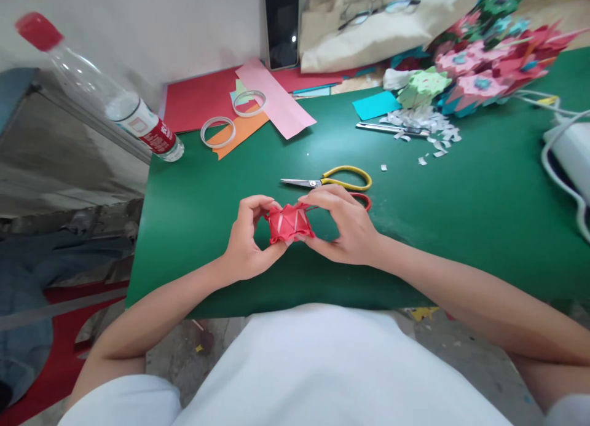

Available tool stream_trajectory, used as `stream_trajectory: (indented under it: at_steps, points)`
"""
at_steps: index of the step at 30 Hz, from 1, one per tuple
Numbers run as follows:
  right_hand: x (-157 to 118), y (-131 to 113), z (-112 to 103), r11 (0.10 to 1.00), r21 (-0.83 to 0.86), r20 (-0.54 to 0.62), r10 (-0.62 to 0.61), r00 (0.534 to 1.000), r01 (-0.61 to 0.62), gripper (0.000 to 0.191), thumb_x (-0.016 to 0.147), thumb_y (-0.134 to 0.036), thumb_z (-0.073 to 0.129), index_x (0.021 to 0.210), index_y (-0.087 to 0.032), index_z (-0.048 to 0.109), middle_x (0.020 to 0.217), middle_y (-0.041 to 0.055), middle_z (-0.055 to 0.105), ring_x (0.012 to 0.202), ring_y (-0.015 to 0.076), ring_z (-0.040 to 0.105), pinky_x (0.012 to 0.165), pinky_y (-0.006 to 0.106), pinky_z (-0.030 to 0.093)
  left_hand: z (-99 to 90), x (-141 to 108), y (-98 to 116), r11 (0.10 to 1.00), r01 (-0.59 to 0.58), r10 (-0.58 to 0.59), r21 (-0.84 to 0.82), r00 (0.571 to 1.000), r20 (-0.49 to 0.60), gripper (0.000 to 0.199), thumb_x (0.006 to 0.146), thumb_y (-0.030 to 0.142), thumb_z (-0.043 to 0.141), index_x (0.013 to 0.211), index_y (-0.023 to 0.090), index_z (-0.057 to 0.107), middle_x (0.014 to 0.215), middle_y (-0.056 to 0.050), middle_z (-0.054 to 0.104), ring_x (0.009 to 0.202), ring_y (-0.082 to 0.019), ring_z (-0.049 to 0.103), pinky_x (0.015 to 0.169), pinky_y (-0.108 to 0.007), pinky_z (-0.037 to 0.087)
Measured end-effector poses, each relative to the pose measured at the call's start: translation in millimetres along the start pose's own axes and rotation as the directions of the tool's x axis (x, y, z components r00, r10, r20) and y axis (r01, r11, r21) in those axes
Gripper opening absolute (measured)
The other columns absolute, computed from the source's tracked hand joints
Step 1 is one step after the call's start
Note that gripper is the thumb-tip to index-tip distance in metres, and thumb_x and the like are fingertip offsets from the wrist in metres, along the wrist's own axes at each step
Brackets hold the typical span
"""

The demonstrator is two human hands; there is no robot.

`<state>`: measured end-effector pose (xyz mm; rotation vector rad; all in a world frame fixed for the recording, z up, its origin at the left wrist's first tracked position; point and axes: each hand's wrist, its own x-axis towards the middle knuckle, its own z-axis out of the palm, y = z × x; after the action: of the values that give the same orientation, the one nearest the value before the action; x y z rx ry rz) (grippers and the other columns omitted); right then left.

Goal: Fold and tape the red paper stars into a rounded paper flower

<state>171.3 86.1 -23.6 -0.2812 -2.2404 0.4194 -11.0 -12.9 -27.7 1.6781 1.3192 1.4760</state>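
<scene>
A small folded red paper piece [289, 223] with pale diagonal strips is held between both hands above the green table [184, 229]. My left hand [251, 238] grips its left side with thumb and fingers. On its right side, my right hand [345, 223] pinches the upper and lower edges. Just beyond the hands lie scissors [348, 179] with a yellow handle, pointing left. Part of a red handle [363, 200] shows behind my right hand; the rest of it is hidden.
Tape rings [218, 132] rest on coloured paper [193, 100] at the back left, beside a leaning bottle [138, 122]. A cutter [391, 129], white scraps [442, 128] and paper flowers [479, 82] lie at the back right. Cables [548, 149] are far right.
</scene>
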Motion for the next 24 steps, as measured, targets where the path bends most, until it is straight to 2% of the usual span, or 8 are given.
stream_trajectory:
  at_steps: [3, 7, 13, 18, 24]
  points:
    - [-0.2, -1.2, 0.1, 1.000, 0.024, 0.006, 0.006, 1.000, -0.006, 0.047, 0.079, -0.028, 0.066, 0.122, -0.020, 0.048, 0.104, 0.0081, 0.066, 0.100, 0.0225, 0.062, 0.086, 0.039, 0.053, -2.5, 2.2, 1.0, 0.997, 0.012, -0.017, 0.080, 0.998, 0.064, 0.056, 0.073, 0.022, 0.075, 0.121, 0.023, 0.045, 0.105, -0.005, 0.056, 0.094, -0.016, 0.059, 0.085, -0.030, 0.052]
    - [0.6, -2.9, -0.5, 0.999, 0.030, -0.002, 0.043, 0.999, -0.043, 0.042, 0.079, -0.024, 0.064, 0.118, -0.021, 0.050, 0.104, 0.0074, 0.068, 0.102, 0.0213, 0.063, 0.086, 0.038, 0.053, -3.3, 6.4, 3.1, 0.985, -0.009, -0.012, 0.174, 0.992, 0.125, 0.032, 0.077, 0.021, 0.070, 0.105, 0.021, 0.053, 0.098, -0.005, 0.060, 0.088, -0.016, 0.059, 0.079, -0.030, 0.050]
    - [5.2, -3.9, -2.7, 0.999, 0.035, -0.017, -0.007, 1.000, 0.008, 0.026, 0.080, -0.022, 0.064, 0.105, -0.024, 0.056, 0.104, 0.0044, 0.071, 0.101, 0.0189, 0.064, 0.090, 0.038, 0.052, -2.4, 7.2, 2.9, 0.985, -0.003, -0.013, 0.173, 0.996, 0.091, 0.029, 0.077, 0.025, 0.072, 0.100, 0.021, 0.054, 0.098, -0.005, 0.063, 0.091, -0.017, 0.061, 0.080, -0.030, 0.050]
    - [7.1, -3.5, -4.2, 1.000, -0.009, -0.004, -0.002, 1.000, 0.002, 0.024, 0.082, -0.023, 0.064, 0.106, -0.024, 0.060, 0.108, 0.0042, 0.071, 0.102, 0.0192, 0.064, 0.091, 0.039, 0.052, -2.6, 6.6, 0.7, 0.985, 0.003, -0.015, 0.171, 0.997, 0.072, 0.030, 0.078, 0.028, 0.072, 0.101, 0.021, 0.055, 0.099, -0.005, 0.064, 0.092, -0.017, 0.062, 0.081, -0.030, 0.051]
    - [7.5, -4.1, -6.1, 0.999, -0.031, -0.084, -0.031, 0.996, 0.028, 0.014, 0.078, -0.020, 0.070, 0.089, -0.026, 0.063, 0.100, 0.0015, 0.072, 0.096, 0.0199, 0.064, 0.085, 0.038, 0.055, -2.6, 5.9, -1.0, 0.987, -0.008, -0.005, 0.159, 0.997, 0.082, 0.030, 0.078, 0.027, 0.073, 0.102, 0.021, 0.055, 0.100, -0.004, 0.064, 0.091, -0.016, 0.062, 0.080, -0.029, 0.050]
